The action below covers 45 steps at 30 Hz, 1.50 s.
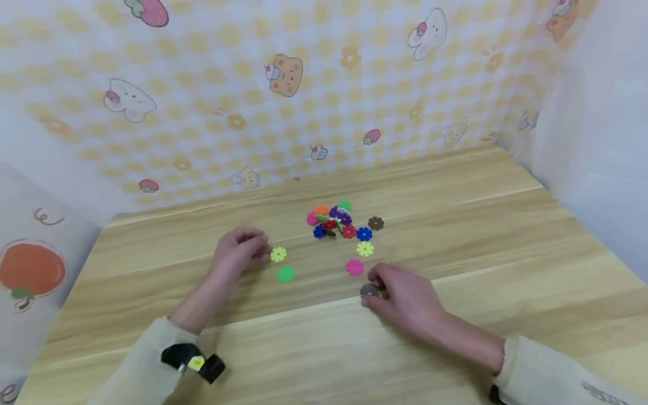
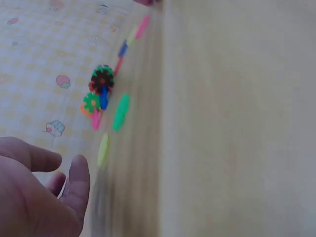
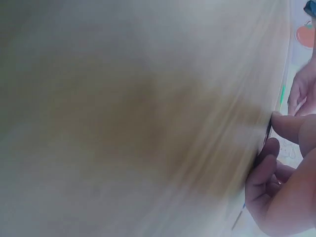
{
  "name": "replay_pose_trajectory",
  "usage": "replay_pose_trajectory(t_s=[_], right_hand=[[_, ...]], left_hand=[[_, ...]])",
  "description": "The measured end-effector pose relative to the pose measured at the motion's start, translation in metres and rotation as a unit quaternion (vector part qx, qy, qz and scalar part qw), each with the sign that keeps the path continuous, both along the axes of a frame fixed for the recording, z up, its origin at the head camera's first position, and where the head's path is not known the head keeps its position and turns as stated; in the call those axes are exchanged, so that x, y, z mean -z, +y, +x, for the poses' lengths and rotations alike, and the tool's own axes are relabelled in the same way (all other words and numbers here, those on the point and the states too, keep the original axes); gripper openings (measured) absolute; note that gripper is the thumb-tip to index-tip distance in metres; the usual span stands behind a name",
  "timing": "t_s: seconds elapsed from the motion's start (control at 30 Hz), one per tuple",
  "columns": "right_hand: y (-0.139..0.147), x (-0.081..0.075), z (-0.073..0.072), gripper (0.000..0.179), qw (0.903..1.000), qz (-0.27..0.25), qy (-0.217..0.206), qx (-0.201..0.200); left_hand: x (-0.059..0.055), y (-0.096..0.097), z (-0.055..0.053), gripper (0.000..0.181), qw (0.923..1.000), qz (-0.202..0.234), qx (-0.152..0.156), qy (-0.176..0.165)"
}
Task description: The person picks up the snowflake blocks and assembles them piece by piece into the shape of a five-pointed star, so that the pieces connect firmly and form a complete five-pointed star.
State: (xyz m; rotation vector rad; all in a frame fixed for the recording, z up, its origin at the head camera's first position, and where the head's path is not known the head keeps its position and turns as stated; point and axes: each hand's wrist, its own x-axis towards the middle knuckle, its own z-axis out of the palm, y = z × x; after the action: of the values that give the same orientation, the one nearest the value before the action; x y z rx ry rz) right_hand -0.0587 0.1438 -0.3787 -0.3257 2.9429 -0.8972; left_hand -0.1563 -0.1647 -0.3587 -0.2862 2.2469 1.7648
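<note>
My right hand [image 1: 407, 295] is low over the tabletop, its thumb and fingers at the edges of a dark grey-brown notched plastic disc [image 1: 370, 290]. The right wrist view shows that disc edge-on as a thin dark line. My left hand [image 1: 238, 253] holds nothing, with a gap between thumb and fingers in the left wrist view. Just right of its fingertips lies a yellow disc [image 1: 278, 254], and below that a green disc [image 1: 286, 274]. A pink disc [image 1: 355, 267] lies up and left of my right hand, under a second yellow disc [image 1: 365, 249].
Toward the back is a jumbled pile of colourful notched discs [image 1: 331, 220], some tilted on others. A blue disc [image 1: 364, 234] and a brown disc [image 1: 376, 223] lie right of it. A patterned cloth wall [image 1: 324, 112] stands behind the wooden table [image 1: 283, 349].
</note>
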Motion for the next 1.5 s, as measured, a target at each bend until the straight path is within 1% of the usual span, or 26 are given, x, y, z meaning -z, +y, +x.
replay_pose_trajectory(t_s=[0.03, 0.1, 0.13, 0.17, 0.2, 0.27, 0.33, 0.37, 0.43, 0.5, 0.63, 0.83, 0.9, 1.0, 1.07, 1.13, 1.23, 1.3, 1.37, 1.43, 1.47, 1.5], right_hand=[[0.005, 0.0, 0.003, 0.033, 1.0, 0.004, 0.002, 0.004], [0.015, -0.001, 0.008, 0.036, 0.9999, 0.005, 0.001, 0.013], [0.019, -0.001, 0.01, 0.038, 0.9998, 0.003, 0.001, 0.019], [0.023, -0.001, 0.012, 0.041, 0.9997, 0.002, 0.001, 0.024], [0.027, 0.0, 0.013, 0.043, 0.9996, -0.002, 0.002, 0.029], [0.032, 0.001, 0.014, 0.048, 0.9991, -0.016, 0.0, 0.038], [0.035, 0.003, 0.015, 0.051, 0.9986, -0.031, -0.002, 0.043], [0.035, 0.005, 0.015, 0.052, 0.9983, -0.037, -0.004, 0.044], [0.035, 0.007, 0.015, 0.052, 0.9978, -0.047, -0.011, 0.044], [0.034, 0.009, 0.015, 0.05, 0.9979, -0.046, -0.015, 0.043], [0.031, 0.01, 0.015, 0.049, 0.9985, -0.037, -0.009, 0.041], [0.03, 0.008, 0.015, 0.049, 0.9993, -0.022, 0.014, 0.028], [0.03, 0.007, 0.014, 0.044, 0.9995, -0.016, 0.019, 0.021], [0.031, 0.007, 0.012, 0.03, 0.9996, -0.019, 0.022, 0.005], [0.032, 0.006, 0.012, 0.02, 0.9994, -0.027, 0.022, -0.005], [0.034, 0.005, 0.01, 0.013, 0.9982, -0.058, 0.007, -0.012], [0.036, 0.003, 0.009, 0.008, 0.9951, -0.097, -0.017, -0.007], [0.037, 0.0, 0.007, 0.007, 0.9911, -0.125, -0.047, 0.001], [0.038, -0.004, 0.006, 0.004, 0.9858, -0.146, -0.081, 0.011], [0.038, -0.008, 0.004, 0.004, 0.976, -0.176, -0.126, 0.025], [0.038, -0.01, 0.003, 0.007, 0.9689, -0.196, -0.148, 0.031], [0.037, -0.012, 0.003, 0.01, 0.9612, -0.215, -0.168, 0.039]], left_hand=[[0.002, -0.004, 0.005, 0.038, 0.9995, -0.028, 0.011, 0.01], [0.008, -0.007, 0.015, 0.039, 0.9948, -0.09, 0.03, 0.037], [0.011, -0.007, 0.02, 0.04, 0.9902, -0.123, 0.039, 0.054], [0.015, -0.006, 0.023, 0.042, 0.9838, -0.157, 0.047, 0.072], [0.018, -0.002, 0.025, 0.045, 0.9773, -0.185, 0.051, 0.089], [0.024, 0.007, 0.026, 0.051, 0.9649, -0.229, 0.053, 0.118], [0.028, 0.017, 0.025, 0.056, 0.9535, -0.262, 0.049, 0.14], [0.029, 0.021, 0.023, 0.057, 0.9492, -0.274, 0.046, 0.147], [0.031, 0.027, 0.021, 0.056, 0.9447, -0.29, 0.039, 0.149], [0.031, 0.029, 0.019, 0.053, 0.9436, -0.296, 0.035, 0.144], [0.031, 0.029, 0.016, 0.051, 0.9459, -0.297, 0.036, 0.127], [0.03, 0.025, 0.014, 0.051, 0.9512, -0.283, 0.038, 0.116], [0.03, 0.024, 0.014, 0.046, 0.9523, -0.28, 0.036, 0.117], [0.03, 0.022, 0.015, 0.036, 0.9525, -0.278, 0.036, 0.118], [0.03, 0.022, 0.016, 0.03, 0.9529, -0.276, 0.037, 0.119], [0.029, 0.02, 0.016, 0.027, 0.9548, -0.269, 0.037, 0.12], [0.028, 0.017, 0.015, 0.022, 0.9607, -0.248, 0.035, 0.12], [0.026, 0.013, 0.014, 0.02, 0.9669, -0.224, 0.034, 0.116], [0.025, 0.008, 0.014, 0.02, 0.9771, -0.183, 0.03, 0.104], [0.024, 0.004, 0.016, 0.022, 0.9895, -0.116, 0.023, 0.084], [0.024, 0.002, 0.018, 0.023, 0.9943, -0.076, 0.018, 0.072], [0.024, 0.001, 0.022, 0.024, 0.9974, -0.035, 0.013, 0.062]])
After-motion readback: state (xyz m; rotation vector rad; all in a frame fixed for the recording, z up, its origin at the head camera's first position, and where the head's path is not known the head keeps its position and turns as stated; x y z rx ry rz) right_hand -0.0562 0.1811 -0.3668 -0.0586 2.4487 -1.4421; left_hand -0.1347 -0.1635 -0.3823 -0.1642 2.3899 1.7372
